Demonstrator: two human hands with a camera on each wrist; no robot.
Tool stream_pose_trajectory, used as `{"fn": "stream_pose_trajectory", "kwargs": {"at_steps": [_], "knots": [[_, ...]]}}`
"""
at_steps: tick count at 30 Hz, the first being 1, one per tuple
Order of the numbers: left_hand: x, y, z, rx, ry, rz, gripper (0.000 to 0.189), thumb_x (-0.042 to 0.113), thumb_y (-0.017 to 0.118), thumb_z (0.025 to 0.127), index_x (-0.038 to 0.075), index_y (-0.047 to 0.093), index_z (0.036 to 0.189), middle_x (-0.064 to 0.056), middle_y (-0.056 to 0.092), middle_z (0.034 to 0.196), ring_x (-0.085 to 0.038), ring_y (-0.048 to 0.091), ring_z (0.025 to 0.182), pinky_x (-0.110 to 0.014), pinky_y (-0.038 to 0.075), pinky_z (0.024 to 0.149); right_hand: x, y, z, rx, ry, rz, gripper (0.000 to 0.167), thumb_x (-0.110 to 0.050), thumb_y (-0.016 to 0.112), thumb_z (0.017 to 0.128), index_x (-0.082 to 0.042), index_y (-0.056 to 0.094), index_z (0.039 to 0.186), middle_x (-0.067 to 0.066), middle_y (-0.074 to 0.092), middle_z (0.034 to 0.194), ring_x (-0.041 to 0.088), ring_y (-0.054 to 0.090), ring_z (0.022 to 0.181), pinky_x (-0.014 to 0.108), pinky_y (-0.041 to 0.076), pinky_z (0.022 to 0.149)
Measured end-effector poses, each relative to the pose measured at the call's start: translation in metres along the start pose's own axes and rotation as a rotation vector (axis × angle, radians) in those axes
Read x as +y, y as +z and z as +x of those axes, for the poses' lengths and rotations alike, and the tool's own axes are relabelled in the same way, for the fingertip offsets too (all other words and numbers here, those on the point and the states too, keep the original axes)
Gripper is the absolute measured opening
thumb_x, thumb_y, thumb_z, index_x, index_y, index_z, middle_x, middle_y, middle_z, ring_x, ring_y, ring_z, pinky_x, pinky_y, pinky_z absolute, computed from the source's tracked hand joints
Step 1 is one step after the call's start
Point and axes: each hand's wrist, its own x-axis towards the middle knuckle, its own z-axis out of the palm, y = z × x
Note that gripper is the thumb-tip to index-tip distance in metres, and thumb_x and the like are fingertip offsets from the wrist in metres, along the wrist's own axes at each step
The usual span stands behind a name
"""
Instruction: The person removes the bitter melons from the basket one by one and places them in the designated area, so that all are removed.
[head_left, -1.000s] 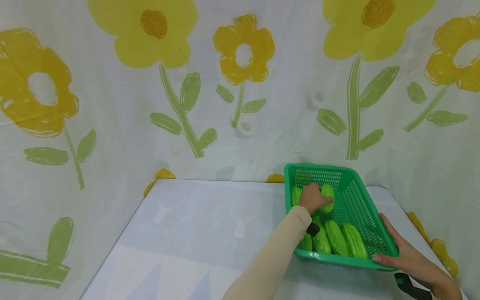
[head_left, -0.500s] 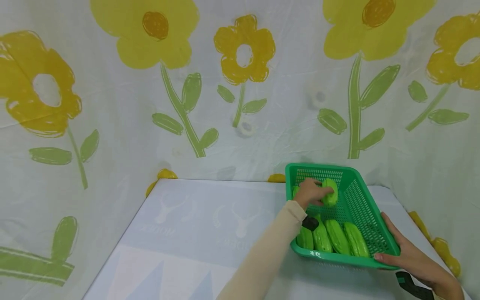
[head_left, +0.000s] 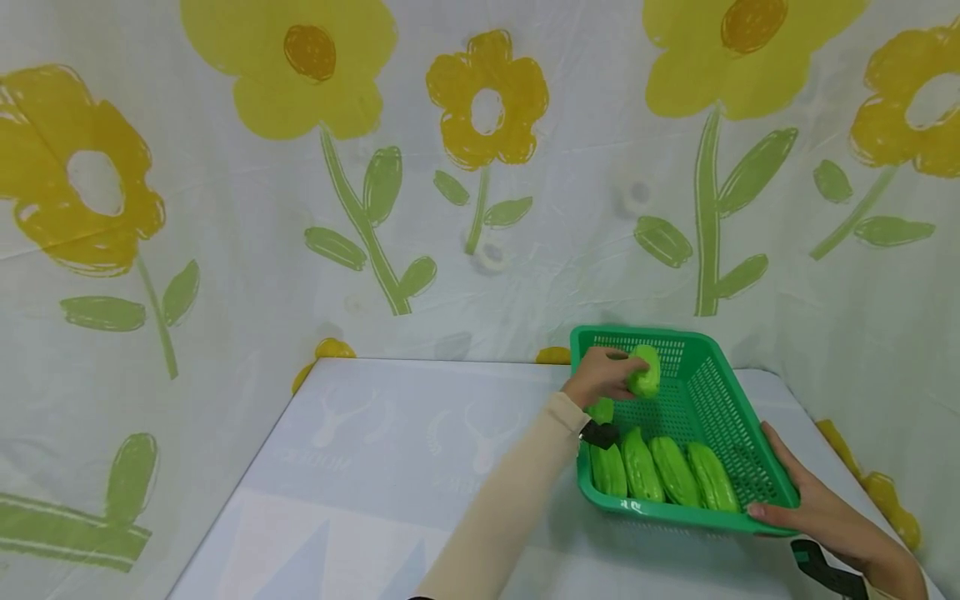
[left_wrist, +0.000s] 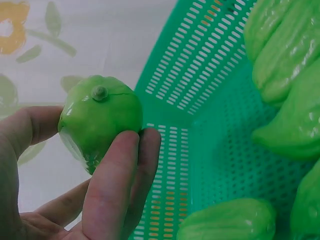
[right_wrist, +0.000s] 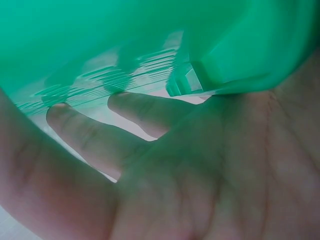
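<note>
My left hand (head_left: 602, 373) holds a bright green, furrowed gourd (head_left: 645, 372) between thumb and fingers, over the far left part of a green plastic basket (head_left: 708, 527). In the left wrist view the gourd (left_wrist: 102, 115) shows a short stem nub, and fingers wrap its sides. My right hand (head_left: 832, 521) grips the basket's near right corner, thumb at the front rim. Seen from the right wrist, fingers (right_wrist: 95, 137) reach along the basket's outer slotted side (right_wrist: 145, 65). Several more gourds (head_left: 675, 473) lie in a row along the basket's near side. Another gourd (head_left: 602, 410) is partly hidden behind my left wrist.
The basket stands at the right of a white table (head_left: 360, 467) with faint printed patterns. A white curtain (head_left: 570, 192) with yellow flowers hangs behind and beside the table. A black strap (head_left: 600, 433) circles my left wrist.
My left hand has lifted the gourd up from the basket floor and moved slightly away and to the left, uncovering more gourds. The right hand stays at the basket's corner.
</note>
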Motion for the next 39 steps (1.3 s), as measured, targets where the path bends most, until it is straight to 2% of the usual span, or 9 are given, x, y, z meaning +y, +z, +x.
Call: {"fn": "stream_pose_trajectory", "kwargs": {"at_steps": [5, 6, 10, 13, 17, 24, 29, 37, 39], "knots": [[0.002, -0.013, -0.001, -0.018, -0.029, -0.027, 0.062, 0.025, 0.078, 0.093, -0.002, 0.055, 0.145, -0.023, 0.072, 0.120, -0.038, 0.076, 0.103, -0.049, 0.064, 0.090, 0.002, 0.001, 0.002, -0.005, 0.006, -0.009, 0.106, -0.028, 0.060, 0.103, -0.039, -0.032, 0.156, 0.040, -0.018, 0.164, 0.064, 0.012, 0.137, 0.012, 0.041, 0.078], [0.003, -0.016, -0.002, -0.022, -0.032, -0.027, 0.063, 0.025, 0.078, 0.093, -0.001, 0.055, 0.145, -0.022, 0.072, 0.120, -0.037, 0.076, 0.103, -0.049, 0.064, 0.090, 0.002, 0.001, 0.002, -0.004, 0.014, -0.018, 0.106, -0.028, 0.060, 0.103, -0.040, -0.031, 0.155, 0.040, -0.017, 0.164, 0.058, 0.013, 0.141, 0.013, 0.041, 0.079], [0.007, -0.024, -0.003, -0.041, -0.033, -0.035, 0.062, 0.025, 0.077, 0.093, -0.001, 0.055, 0.145, -0.021, 0.073, 0.119, -0.036, 0.076, 0.103, -0.042, 0.066, 0.083, 0.001, 0.001, 0.002, -0.004, 0.028, -0.042, 0.106, -0.029, 0.059, 0.103, -0.041, -0.032, 0.155, 0.041, -0.015, 0.164, 0.056, 0.014, 0.141, 0.026, 0.048, 0.086], [0.011, -0.030, -0.005, -0.053, -0.033, -0.046, 0.062, 0.024, 0.077, 0.094, 0.000, 0.054, 0.146, -0.019, 0.073, 0.117, -0.035, 0.076, 0.103, -0.039, 0.067, 0.081, -0.002, 0.001, 0.002, -0.002, 0.042, -0.034, 0.106, -0.030, 0.059, 0.103, -0.041, -0.034, 0.153, 0.041, -0.019, 0.163, 0.064, 0.007, 0.141, 0.058, 0.048, 0.097], [0.015, -0.039, -0.007, -0.057, -0.037, -0.049, 0.062, 0.025, 0.075, 0.095, 0.001, 0.053, 0.147, -0.018, 0.074, 0.114, -0.036, 0.076, 0.103, -0.044, 0.065, 0.090, -0.003, 0.000, 0.002, 0.007, 0.067, -0.014, 0.107, -0.032, 0.059, 0.104, -0.041, -0.037, 0.151, 0.040, -0.025, 0.162, 0.067, -0.002, 0.140, 0.085, 0.028, 0.095], [0.013, -0.062, -0.013, -0.009, -0.045, -0.063, 0.060, 0.029, 0.076, 0.094, 0.004, 0.057, 0.145, -0.014, 0.075, 0.105, -0.028, 0.078, 0.094, -0.048, 0.059, 0.100, -0.003, 0.002, 0.003, 0.019, 0.049, 0.026, 0.107, -0.029, 0.059, 0.104, -0.041, -0.036, 0.152, 0.035, -0.031, 0.161, 0.063, -0.014, 0.143, 0.091, 0.015, 0.101], [0.012, -0.077, -0.018, 0.010, -0.037, -0.073, 0.062, 0.028, 0.076, 0.094, 0.003, 0.055, 0.147, -0.012, 0.075, 0.109, -0.025, 0.078, 0.092, -0.035, 0.066, 0.084, -0.001, 0.002, 0.004, 0.013, 0.048, 0.049, 0.107, -0.029, 0.058, 0.104, -0.043, -0.038, 0.150, 0.029, -0.037, 0.160, 0.063, -0.019, 0.144, 0.092, 0.008, 0.101], [0.014, -0.096, -0.023, 0.023, -0.029, -0.089, 0.054, 0.027, 0.077, 0.094, 0.005, 0.061, 0.141, -0.009, 0.074, 0.104, -0.019, 0.076, 0.085, -0.033, 0.066, 0.081, 0.002, 0.000, 0.008, 0.002, 0.070, -0.032, 0.109, -0.032, 0.057, 0.105, -0.037, -0.043, 0.148, 0.036, -0.033, 0.159, 0.072, -0.002, 0.140, 0.087, 0.028, 0.096], [0.014, -0.100, -0.026, 0.026, -0.029, -0.096, 0.056, 0.026, 0.077, 0.094, 0.004, 0.060, 0.142, -0.011, 0.075, 0.105, -0.019, 0.076, 0.084, -0.032, 0.066, 0.081, 0.002, 0.000, 0.008, -0.002, 0.081, -0.030, 0.109, -0.032, 0.057, 0.105, -0.037, -0.043, 0.147, 0.035, -0.035, 0.159, 0.072, -0.004, 0.141, 0.087, 0.027, 0.096]]}}
